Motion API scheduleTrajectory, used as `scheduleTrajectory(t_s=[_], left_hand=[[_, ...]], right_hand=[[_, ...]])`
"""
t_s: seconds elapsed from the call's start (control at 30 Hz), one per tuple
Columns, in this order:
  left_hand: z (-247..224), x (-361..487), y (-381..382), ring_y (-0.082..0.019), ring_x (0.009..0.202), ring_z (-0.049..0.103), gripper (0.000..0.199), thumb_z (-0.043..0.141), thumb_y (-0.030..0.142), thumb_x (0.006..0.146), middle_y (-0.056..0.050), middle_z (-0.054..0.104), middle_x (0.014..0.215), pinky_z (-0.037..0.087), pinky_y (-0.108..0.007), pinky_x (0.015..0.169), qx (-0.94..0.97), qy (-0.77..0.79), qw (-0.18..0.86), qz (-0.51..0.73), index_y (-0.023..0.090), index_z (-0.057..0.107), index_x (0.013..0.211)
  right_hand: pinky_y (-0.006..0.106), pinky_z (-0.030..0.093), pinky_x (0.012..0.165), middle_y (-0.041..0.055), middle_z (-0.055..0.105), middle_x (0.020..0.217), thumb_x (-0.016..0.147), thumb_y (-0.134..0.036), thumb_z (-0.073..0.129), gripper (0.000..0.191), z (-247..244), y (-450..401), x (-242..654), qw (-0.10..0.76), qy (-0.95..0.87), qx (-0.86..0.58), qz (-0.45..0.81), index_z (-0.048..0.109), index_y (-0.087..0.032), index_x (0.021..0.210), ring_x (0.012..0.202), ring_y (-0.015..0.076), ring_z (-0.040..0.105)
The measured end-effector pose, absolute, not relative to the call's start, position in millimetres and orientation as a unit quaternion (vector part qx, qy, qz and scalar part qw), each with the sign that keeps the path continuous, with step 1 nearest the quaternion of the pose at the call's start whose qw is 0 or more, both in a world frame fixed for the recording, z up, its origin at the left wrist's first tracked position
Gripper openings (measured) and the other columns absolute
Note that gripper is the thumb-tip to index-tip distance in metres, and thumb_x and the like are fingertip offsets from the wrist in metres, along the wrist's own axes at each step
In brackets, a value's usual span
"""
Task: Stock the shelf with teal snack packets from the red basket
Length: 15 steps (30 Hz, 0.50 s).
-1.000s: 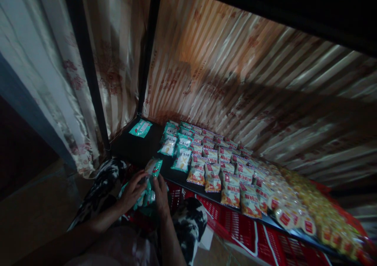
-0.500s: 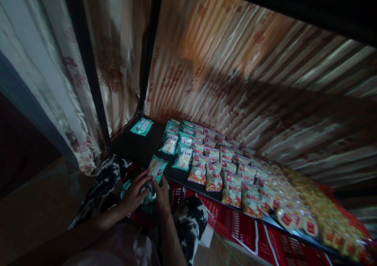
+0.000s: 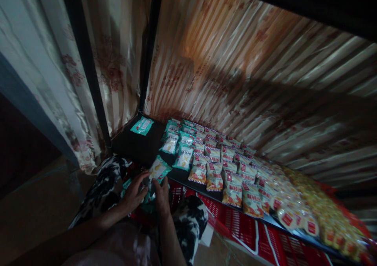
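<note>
A teal and white snack bag [image 3: 159, 168] is held up in front of my lap, over the front edge of the dark shelf [image 3: 138, 147]. My left hand [image 3: 136, 190] pinches its lower left side, and my right hand [image 3: 161, 191] grips its lower right. Below the hands, more teal bags [image 3: 147, 206] lie between my knees, partly hidden by my fingers. Just beyond stand two rows of matching teal bags [image 3: 184, 157], leaning back one behind another. A single teal bag [image 3: 142, 125] lies flat at the shelf's far left corner.
Rows of red and white snack bags [image 3: 232, 189] continue rightward, then round packs [image 3: 287, 217] and yellow packs [image 3: 326, 226]. Red plastic baskets [image 3: 241, 226] stand under the shelf's front edge. Dark posts [image 3: 149, 50] and a striped curtain [image 3: 235, 62] enclose the shelf.
The held teal bag has shifted slightly up and right, with more of its front showing. Both hands stay on it, nearly in place.
</note>
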<state>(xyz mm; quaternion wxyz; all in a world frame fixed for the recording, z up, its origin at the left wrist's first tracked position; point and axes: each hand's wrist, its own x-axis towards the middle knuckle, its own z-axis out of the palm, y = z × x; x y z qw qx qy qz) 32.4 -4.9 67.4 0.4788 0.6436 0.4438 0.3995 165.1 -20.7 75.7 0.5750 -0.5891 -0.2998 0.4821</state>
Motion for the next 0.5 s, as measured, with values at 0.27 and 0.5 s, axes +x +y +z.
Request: scheduleTrajectory(t_s=[0.27,0.5], left_hand=[[65,32,-3,-0.024,0.124,0.046,0.043,0.049,0.037,0.081,-0.01,0.052,0.132,0.039,-0.041,0.102,0.639,0.462,0.465,0.402,0.022,0.054,0.121],[63,30,2,-0.024,0.124,0.046,0.041,0.048,0.034,0.08,-0.009,0.052,0.132,0.04,-0.041,0.101,0.631,0.466,0.463,0.412,0.022,0.057,0.118]], right_hand=[[0.031,0.048,0.083,0.0046,0.07,0.096,0.063,-0.023,0.067,0.053,72,-24,153,0.614,-0.234,-0.538,0.528,0.055,-0.016,0.114,0.09,0.0202,0.064],[0.031,0.049,0.079,0.0072,0.071,0.089,0.062,-0.036,0.071,0.038,86,-28,147,0.567,-0.223,-0.577,0.544,0.066,-0.014,0.093,0.088,0.0219,0.064]])
